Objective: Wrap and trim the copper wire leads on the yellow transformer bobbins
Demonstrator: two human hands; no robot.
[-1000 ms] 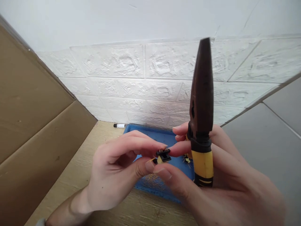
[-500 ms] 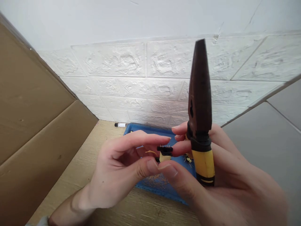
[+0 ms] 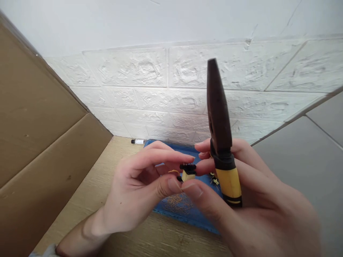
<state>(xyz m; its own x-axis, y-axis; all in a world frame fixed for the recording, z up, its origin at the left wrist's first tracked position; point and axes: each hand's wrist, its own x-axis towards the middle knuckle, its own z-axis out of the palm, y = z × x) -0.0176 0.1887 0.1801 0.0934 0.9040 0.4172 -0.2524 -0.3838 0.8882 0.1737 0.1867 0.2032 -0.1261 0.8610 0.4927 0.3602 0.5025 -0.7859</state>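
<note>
A small transformer [image 3: 188, 175], with a black pinned base and pale yellow tape around its body, is pinched between my hands. My left hand [image 3: 134, 192] is closed on it, thumb below and index fingertip by the pins. A thin yellowish wire [image 3: 173, 171] sticks out to the left of the part. The thumb and a finger of my right hand [image 3: 262, 203] touch the part's right side. That same hand also grips pliers [image 3: 219, 121] with yellow and black handles, their dark jaws closed and pointing up. Most of the handles are hidden in the palm.
Beneath my hands a blue tray [image 3: 187, 221] lies on the wooden table [image 3: 134, 232]. Wire clippings [image 3: 175, 203] and more small black-and-yellow parts [image 3: 214, 179] are in it. A small labelled tube [image 3: 138, 141] lies at the back. Cardboard [image 3: 40, 107] stands left; a white brick-pattern wall [image 3: 139, 67] rises behind.
The pliers have tilted left and dropped slightly, moving with my right hand. The transformer has tipped a little, so more of its yellow body shows. Both hands keep their hold.
</note>
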